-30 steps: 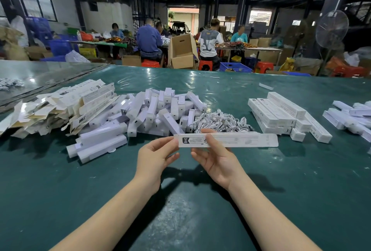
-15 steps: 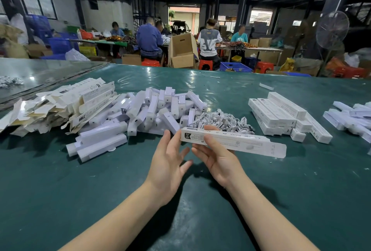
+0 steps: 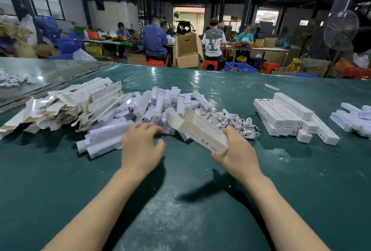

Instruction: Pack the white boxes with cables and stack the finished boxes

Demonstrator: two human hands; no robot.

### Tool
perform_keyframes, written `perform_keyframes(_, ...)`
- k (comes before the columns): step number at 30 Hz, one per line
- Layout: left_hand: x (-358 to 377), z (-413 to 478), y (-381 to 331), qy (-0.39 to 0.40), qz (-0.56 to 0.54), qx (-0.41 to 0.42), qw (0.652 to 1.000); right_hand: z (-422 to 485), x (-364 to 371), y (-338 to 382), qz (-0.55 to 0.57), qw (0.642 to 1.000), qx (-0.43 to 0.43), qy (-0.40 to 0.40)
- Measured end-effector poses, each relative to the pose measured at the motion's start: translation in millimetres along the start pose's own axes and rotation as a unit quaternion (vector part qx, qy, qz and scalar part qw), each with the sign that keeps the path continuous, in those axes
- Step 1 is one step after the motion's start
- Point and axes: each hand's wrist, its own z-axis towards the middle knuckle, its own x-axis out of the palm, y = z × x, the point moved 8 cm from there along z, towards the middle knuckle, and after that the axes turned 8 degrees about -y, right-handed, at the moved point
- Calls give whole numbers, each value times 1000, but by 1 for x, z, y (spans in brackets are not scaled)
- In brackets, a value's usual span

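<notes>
White box (image 3: 200,133): in the right hand (image 3: 237,151), off the table, just in front of the cable heap (image 3: 234,120). Fingers wrap the near end. The far end sticks out up-left, tilted, with its end flap hanging open. Can't tell if a cable is inside.

Left hand (image 3: 142,147): palm down at the near edge of the insert pile (image 3: 160,106), fingers loosely bent. Looks empty, but it's blurred.

Risks:
- 1-end grip on a long box, so it can pivot or slip out.
- Open flap can snag on the pile and crease.
- Left hand can scatter loose inserts.
- Pulling 1 cable may drag several.

Materials:
- Box: thin matte white card, long rectangular section, likely crushes easily.
- Inserts: short smooth white blocks, heaped loose.
- Cables: thin white coils, tangle-prone.
- Finished stack (image 3: 285,114): well right, neat rows, at least 2 layers.
- Flat cartons (image 3: 70,102): far left, fanned out.
- Table (image 3: 180,210): glossy green sheet, probably slick.
</notes>
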Motion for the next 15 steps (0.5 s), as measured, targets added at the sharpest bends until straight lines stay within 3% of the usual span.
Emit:
perform_keyframes(3, -14, 13, 56, -29, 115, -125, 985, -3, 6, -16, -154, 986, 25, 49)
perform_keyframes(7, -18, 12, 100, 26, 188, -238, 952, -3, 7, -23, -218, 973, 39, 60)
perform_keyframes(11, -17, 16, 98, 34, 240, -209, 947, -6, 10, -16, -232, 970, 20, 69)
perform_keyframes(15, -10, 17, 94, 42, 246, -187, 950, -6, 8, -7, -176, 983, 10, 45)
